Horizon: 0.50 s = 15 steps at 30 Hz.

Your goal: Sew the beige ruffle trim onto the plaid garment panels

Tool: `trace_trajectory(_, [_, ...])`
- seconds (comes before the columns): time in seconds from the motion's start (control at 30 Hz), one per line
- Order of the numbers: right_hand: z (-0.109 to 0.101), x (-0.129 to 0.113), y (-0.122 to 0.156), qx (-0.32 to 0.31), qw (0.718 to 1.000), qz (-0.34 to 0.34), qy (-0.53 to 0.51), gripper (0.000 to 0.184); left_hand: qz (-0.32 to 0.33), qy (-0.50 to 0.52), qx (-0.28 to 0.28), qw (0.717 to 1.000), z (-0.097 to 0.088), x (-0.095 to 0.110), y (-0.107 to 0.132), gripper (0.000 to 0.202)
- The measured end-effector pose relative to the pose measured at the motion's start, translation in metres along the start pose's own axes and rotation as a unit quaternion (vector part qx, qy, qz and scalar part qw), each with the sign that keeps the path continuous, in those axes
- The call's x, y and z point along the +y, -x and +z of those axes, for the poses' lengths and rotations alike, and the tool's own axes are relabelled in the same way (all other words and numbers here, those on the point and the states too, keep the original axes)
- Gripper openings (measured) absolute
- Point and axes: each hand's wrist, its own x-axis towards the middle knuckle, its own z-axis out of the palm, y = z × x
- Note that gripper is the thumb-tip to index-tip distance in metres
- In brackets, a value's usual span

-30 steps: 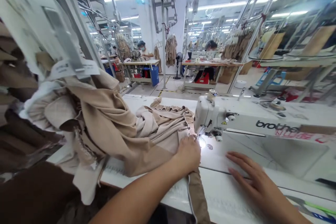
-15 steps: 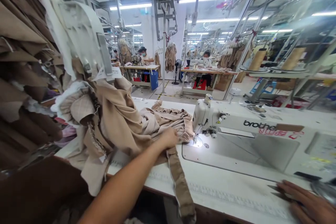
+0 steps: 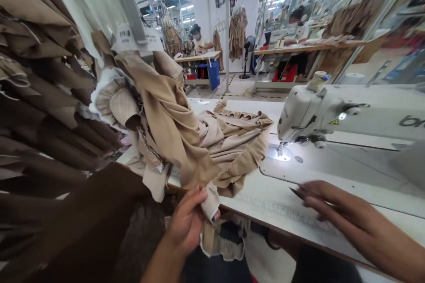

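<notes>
My left hand [image 3: 187, 221] grips a gathered edge of a beige knit garment [image 3: 186, 141] at the front edge of the table, and the rest of the garment lies bunched and ruffled beyond it. My right hand [image 3: 345, 208] is over the white sewing table [image 3: 285, 212], with the pointed blades of thread snips [image 3: 299, 192] sticking out from its fingers. Ahead of that hand stands a white Brother sewing machine [image 3: 315, 115]. Its lit needle area [image 3: 280, 152] is bare of cloth, a short way from the garment.
Dark brown and tan garments hang in a dense mass along the left side. More dark cloth lies below the table's front edge. Beyond the table are sewing stations with seated co-workers, a blue bin, a standing fan and hanging garments.
The garment has been pulled away from the needle toward the table's front edge, with my left hand gathering it. My right hand has moved up toward the machine, and the view has swung.
</notes>
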Motion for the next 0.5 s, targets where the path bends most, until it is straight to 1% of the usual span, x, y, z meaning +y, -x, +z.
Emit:
trace_trajectory(0.03, [0.015, -0.024, -0.027, -0.062, 0.997, -0.01, -0.041, 0.031, -0.002, 0.01, -0.003, 1.0, 0.0, -0.002, 0.005, 0.035])
trace_trajectory(0.07, [0.029, -0.044, -0.054, -0.078, 0.994, -0.033, -0.071, 0.036, -0.006, 0.017, -0.013, 1.0, 0.0, -0.002, 0.011, 0.033])
trace_trajectory(0.1, [0.042, -0.058, -0.079, -0.061, 0.993, -0.057, -0.083, 0.038, -0.011, 0.019, -0.029, 0.999, 0.0, -0.003, 0.017, 0.03])
trace_trajectory(0.13, [0.053, -0.069, -0.1, -0.054, 0.993, -0.066, -0.088, 0.038, -0.014, 0.017, -0.05, 0.999, -0.002, -0.003, 0.022, 0.027])
trace_trajectory(0.17, [0.062, -0.076, -0.115, -0.061, 0.99, -0.076, -0.097, 0.038, -0.015, 0.012, -0.07, 0.997, -0.004, -0.003, 0.027, 0.027])
trace_trajectory(0.2, [0.067, -0.079, -0.122, -0.065, 0.989, -0.088, -0.104, 0.037, -0.016, 0.002, -0.084, 0.996, -0.007, -0.003, 0.031, 0.028])
trace_trajectory(0.23, [0.069, -0.081, -0.121, -0.066, 0.987, -0.096, -0.113, 0.035, -0.014, -0.011, -0.087, 0.996, -0.011, -0.002, 0.034, 0.028])
trace_trajectory(0.27, [0.068, -0.08, -0.113, -0.059, 0.986, -0.098, -0.124, 0.034, -0.01, -0.03, -0.082, 0.996, -0.016, -0.002, 0.035, 0.027])
trace_trajectory(0.3, [0.065, -0.078, -0.097, -0.048, 0.985, -0.092, -0.136, 0.034, -0.008, -0.054, -0.073, 0.996, -0.02, -0.002, 0.035, 0.025])
trace_trajectory(0.33, [0.061, -0.076, -0.077, -0.026, 0.985, -0.07, -0.155, 0.034, -0.005, -0.082, -0.065, 0.994, -0.024, -0.002, 0.034, 0.024])
trace_trajectory(0.37, [0.057, -0.073, -0.055, -0.016, 0.984, -0.024, -0.177, 0.034, -0.005, -0.11, -0.064, 0.992, -0.026, -0.001, 0.031, 0.024])
trace_trajectory(0.43, [0.055, -0.067, -0.009, -0.057, 0.973, 0.056, -0.216, 0.038, -0.02, -0.149, -0.09, 0.985, -0.027, 0.002, 0.025, 0.027])
trace_trajectory(0.5, [0.062, -0.062, 0.026, -0.068, 0.967, 0.112, -0.22, 0.038, -0.068, -0.168, -0.128, 0.975, -0.023, 0.007, 0.019, 0.032])
